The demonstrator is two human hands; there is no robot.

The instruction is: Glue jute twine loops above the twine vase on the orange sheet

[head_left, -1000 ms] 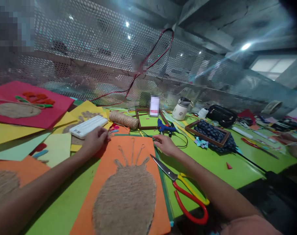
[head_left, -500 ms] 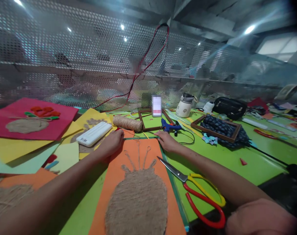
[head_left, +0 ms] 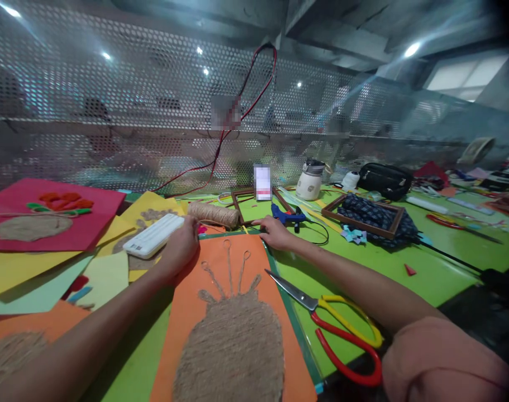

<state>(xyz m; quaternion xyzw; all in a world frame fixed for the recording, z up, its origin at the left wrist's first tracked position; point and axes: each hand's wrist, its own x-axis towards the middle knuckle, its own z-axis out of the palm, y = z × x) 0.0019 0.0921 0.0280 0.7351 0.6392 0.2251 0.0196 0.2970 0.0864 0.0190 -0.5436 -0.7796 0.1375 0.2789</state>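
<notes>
An orange paper sheet (head_left: pixel 182 304) lies before me, bearing a large twine-covered oval (head_left: pixel 233 346) topped by thin stalks and loops of twine. My left hand (head_left: pixel 186 245) grips its far left corner; some fingers are hidden. At the far right corner, my right hand (head_left: pixel 277 231) has its thumb and fingers at the sheet's edge. A dark green border (head_left: pixel 298 326) shows beneath the sheet's right side. Scissors (head_left: pixel 313 301) with red and yellow handles lie beside it, under my right forearm. Beyond my hands are a twine spool (head_left: pixel 214 215) and a blue glue gun (head_left: pixel 286 214).
At left, a white flat device (head_left: pixel 153 237) sits among coloured papers, including a red sheet (head_left: pixel 99 223) with twine decoration. Wooden frames (head_left: pixel 394 226), a phone (head_left: pixel 262 183), a bottle (head_left: pixel 310 184) and a black pouch (head_left: pixel 384 180) stand or lie farther back. A perforated metal screen (head_left: pixel 153 151) rises behind.
The view has turned slightly right, so surroundings appear farther left. The orange sheet's far end has shifted a little left relative to the scissors, along with both hands.
</notes>
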